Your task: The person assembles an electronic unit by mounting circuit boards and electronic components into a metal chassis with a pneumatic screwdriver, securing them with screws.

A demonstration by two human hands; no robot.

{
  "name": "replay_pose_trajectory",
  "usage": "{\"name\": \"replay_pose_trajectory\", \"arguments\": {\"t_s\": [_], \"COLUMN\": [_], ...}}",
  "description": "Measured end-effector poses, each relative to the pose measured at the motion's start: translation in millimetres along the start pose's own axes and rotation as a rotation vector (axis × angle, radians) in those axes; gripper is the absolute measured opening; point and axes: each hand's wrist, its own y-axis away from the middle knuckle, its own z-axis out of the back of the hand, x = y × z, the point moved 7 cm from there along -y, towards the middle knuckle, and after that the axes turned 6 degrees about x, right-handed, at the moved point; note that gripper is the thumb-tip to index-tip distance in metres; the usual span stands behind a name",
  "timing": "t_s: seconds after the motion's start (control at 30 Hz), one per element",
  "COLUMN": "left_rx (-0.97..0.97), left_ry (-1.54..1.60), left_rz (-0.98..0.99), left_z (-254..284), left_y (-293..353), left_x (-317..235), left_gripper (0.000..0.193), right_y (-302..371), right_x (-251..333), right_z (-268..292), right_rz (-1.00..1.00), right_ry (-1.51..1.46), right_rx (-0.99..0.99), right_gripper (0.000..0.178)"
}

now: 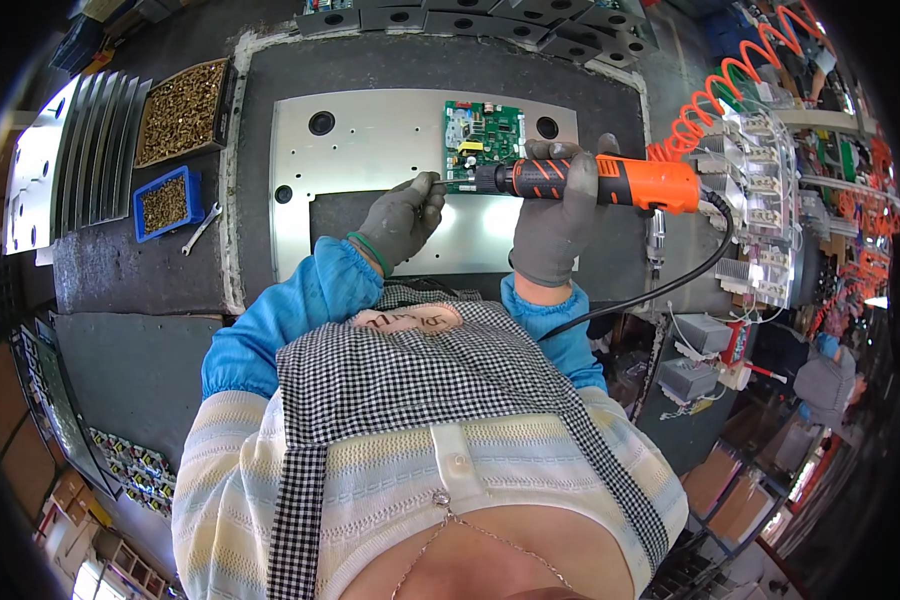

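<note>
My right hand [555, 225], in a grey glove, wraps round an orange and black electric screwdriver [660, 185] held level, its bit pointing left. At the tip of that bit, the fingers of my gloved left hand [400, 222] are pinched together. Whatever they grip is too small to make out. Just beyond the tool lies a green circuit board [500, 128] with a yellow component, its near edge partly covered by the screwdriver. The board rests on a flat silver metal panel [370, 130] with round holes and a long cut-out on the near side.
To the left are a tray of brass-coloured fittings [182, 110], a blue bin [167, 203] of similar pieces, a wrench [202, 228] and several upright metal panels [90, 150]. A black cable [660, 290] trails from the screwdriver. An orange coiled hose [710, 105] hangs at right.
</note>
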Motion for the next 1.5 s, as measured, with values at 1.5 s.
{"name": "replay_pose_trajectory", "arguments": {"t_s": [1.5], "left_rx": [0.073], "left_ry": [0.007], "left_rz": [0.126], "left_z": [20.3], "left_y": [0.5], "left_x": [12.2], "left_gripper": [0.03], "right_y": [1.7], "right_x": [-17.6], "right_z": [-34.6], "right_rz": [-0.016], "right_ry": [0.265], "right_rx": [0.52], "right_gripper": [0.065]}}
